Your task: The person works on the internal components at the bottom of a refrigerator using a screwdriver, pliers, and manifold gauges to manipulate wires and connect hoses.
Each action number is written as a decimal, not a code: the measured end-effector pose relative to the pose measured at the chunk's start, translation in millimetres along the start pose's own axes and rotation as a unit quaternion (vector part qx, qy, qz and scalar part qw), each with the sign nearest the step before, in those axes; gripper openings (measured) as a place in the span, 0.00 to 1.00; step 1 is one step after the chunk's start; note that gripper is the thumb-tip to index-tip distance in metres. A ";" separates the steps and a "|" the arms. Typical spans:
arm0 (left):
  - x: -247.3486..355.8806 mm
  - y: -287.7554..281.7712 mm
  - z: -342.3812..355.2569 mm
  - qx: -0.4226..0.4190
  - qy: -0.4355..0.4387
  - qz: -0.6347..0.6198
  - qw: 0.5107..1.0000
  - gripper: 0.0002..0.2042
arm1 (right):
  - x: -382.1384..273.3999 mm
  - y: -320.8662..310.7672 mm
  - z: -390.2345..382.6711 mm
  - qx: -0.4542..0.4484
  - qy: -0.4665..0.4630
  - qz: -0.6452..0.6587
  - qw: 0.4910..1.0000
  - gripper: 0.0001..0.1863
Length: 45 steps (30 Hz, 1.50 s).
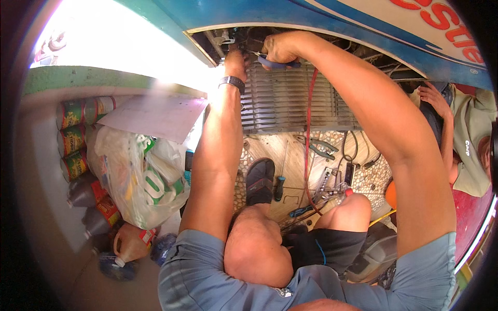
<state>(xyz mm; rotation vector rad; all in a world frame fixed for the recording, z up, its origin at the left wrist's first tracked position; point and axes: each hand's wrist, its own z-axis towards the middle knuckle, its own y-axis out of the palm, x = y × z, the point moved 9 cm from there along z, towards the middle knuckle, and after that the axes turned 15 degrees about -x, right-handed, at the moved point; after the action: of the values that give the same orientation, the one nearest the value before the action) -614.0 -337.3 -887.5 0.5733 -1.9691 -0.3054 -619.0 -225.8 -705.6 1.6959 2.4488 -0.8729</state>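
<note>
Inside the opening at the bottom of a blue appliance, my right hand grips a tool with dark blue handles, pliers or cutters, its metal end pointing left toward my other hand. My left hand, with a watch on the wrist, reaches up beside a small white fitting. Its fingers are curled, and I cannot make out what they hold. Below both hands stands a slatted metal grille, crossed by a red hose.
Pliers, a screwdriver and several tools lie around my legs. At left are a plastic bag, cardboard, several cans and jugs. Another person is at the right, a hand raised to the appliance's edge.
</note>
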 end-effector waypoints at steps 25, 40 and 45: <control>28.0 20.0 -21.9 0.161 0.086 0.326 0.928 0.27 | 16.3 30.6 12.9 0.146 0.005 0.069 0.987 0.14; -33.4 16.4 -60.3 0.123 -0.013 0.245 0.962 0.25 | 56.5 88.1 22.4 0.109 -0.002 0.127 0.986 0.21; -49.0 56.0 -106.6 -0.083 -0.031 0.496 0.863 0.25 | 78.5 159.7 -49.7 0.149 -0.028 0.214 0.965 0.29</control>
<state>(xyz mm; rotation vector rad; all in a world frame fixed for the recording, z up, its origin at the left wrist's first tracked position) -515.4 -260.3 -852.3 -0.5975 -2.0087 0.1640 -497.5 -96.8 -757.8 2.1444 1.8691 -1.2434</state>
